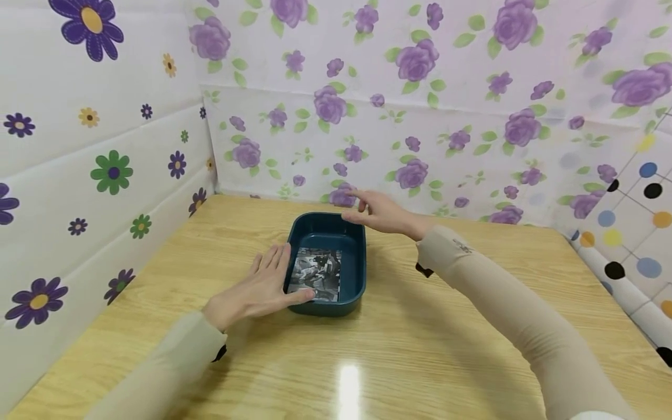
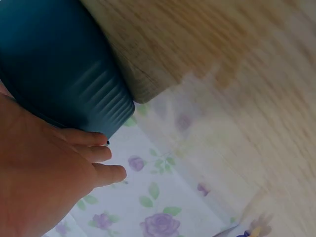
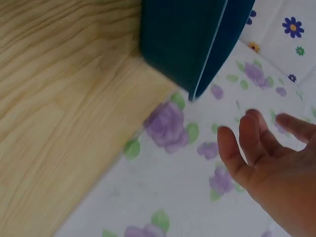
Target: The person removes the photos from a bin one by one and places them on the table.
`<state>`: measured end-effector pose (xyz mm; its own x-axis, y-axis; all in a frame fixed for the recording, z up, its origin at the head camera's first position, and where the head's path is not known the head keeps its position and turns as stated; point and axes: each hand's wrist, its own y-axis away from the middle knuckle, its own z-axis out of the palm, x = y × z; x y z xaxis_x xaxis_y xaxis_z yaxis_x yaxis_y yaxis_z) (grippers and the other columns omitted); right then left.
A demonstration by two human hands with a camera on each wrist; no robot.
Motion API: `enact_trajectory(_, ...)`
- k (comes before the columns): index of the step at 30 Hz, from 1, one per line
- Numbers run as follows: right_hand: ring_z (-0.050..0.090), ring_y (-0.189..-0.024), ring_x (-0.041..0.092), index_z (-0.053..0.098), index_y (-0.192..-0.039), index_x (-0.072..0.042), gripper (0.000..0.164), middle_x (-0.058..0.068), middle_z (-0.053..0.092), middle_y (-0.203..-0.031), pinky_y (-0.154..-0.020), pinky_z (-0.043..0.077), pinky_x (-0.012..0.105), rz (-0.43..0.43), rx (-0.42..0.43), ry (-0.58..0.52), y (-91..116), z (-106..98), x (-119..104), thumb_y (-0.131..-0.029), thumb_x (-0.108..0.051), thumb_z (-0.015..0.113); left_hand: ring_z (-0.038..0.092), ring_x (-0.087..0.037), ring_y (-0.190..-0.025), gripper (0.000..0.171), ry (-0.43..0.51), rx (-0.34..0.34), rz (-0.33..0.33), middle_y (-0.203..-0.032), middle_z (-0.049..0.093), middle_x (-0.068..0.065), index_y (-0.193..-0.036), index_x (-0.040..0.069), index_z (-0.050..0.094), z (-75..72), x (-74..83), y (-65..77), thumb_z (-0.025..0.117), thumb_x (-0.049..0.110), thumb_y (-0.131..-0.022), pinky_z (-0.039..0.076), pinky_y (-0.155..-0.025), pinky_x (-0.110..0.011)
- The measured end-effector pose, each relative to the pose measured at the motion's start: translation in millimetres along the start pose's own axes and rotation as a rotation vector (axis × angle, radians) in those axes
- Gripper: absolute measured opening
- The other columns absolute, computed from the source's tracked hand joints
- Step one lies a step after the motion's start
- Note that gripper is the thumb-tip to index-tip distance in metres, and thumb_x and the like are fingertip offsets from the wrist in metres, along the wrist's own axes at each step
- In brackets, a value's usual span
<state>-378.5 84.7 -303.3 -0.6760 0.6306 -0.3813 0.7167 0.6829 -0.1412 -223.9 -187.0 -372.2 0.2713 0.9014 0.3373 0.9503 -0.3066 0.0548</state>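
A dark teal rectangular bin (image 1: 358, 256) stands on the wooden table, its open top facing up. Flat on its floor lies a black-and-white printed picture (image 1: 317, 271), toward the near left part. My left hand (image 1: 265, 286) is spread at the bin's left side, fingers straight along the rim and thumb reaching over the near left corner. The left wrist view shows that hand (image 2: 44, 173) against the ribbed outer wall. Over the far right corner hovers my right hand (image 1: 382, 213), fingers loosely extended and holding nothing; its wrist view shows a gap between the hand (image 3: 276, 163) and the bin.
The light wooden table (image 1: 446, 350) runs back to a wall covering with purple roses (image 1: 415, 64). A flower-patterned covering (image 1: 112, 172) borders the left side, and a dotted one (image 1: 630, 233) the right. Both forearms wear beige sleeves (image 1: 504, 309).
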Motion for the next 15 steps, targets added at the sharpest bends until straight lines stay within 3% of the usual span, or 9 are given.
enact_trajectory(4, 0.057, -0.082, 0.021, 0.040, -0.147, -0.013, 0.070, 0.010, 0.061, -0.102, -0.074, 0.047, 0.031, -0.014, -0.178, -0.100, -21, 13, -9, -0.089, -0.042, 0.067, -0.005, -0.030, -0.152, 0.119, -0.011, -0.019, -0.009, -0.163, -0.007, -0.012, -0.155, 0.006, -0.005, -2.7, 2.6, -0.7, 0.039, 0.086, -0.078, -0.002, -0.120, -0.056)
enact_trajectory(9, 0.054, -0.086, 0.019, 0.041, -0.146, -0.014, 0.081, 0.015, 0.058, -0.113, -0.075, 0.046, 0.029, -0.002, -0.434, -0.108, -41, 36, -15, -0.080, -0.042, 0.077, -0.007, -0.029, -0.152, 0.120, -0.032, -0.048, -0.018, -0.163, -0.008, -0.012, -0.155, 0.006, -0.006, -4.7, 4.4, -0.8, 0.037, 0.088, -0.077, -0.002, -0.120, -0.057)
enact_trajectory(15, 0.051, -0.082, 0.018, 0.051, -0.135, -0.011, 0.071, 0.014, 0.058, -0.105, -0.069, 0.042, 0.025, -0.041, -0.520, -0.047, -57, 61, -15, -0.076, -0.036, 0.082, -0.007, -0.030, -0.152, 0.119, -0.040, -0.041, -0.020, -0.163, -0.007, -0.012, -0.155, 0.006, -0.005, -4.1, 2.7, -0.5, 0.038, 0.086, -0.079, -0.002, -0.118, -0.059)
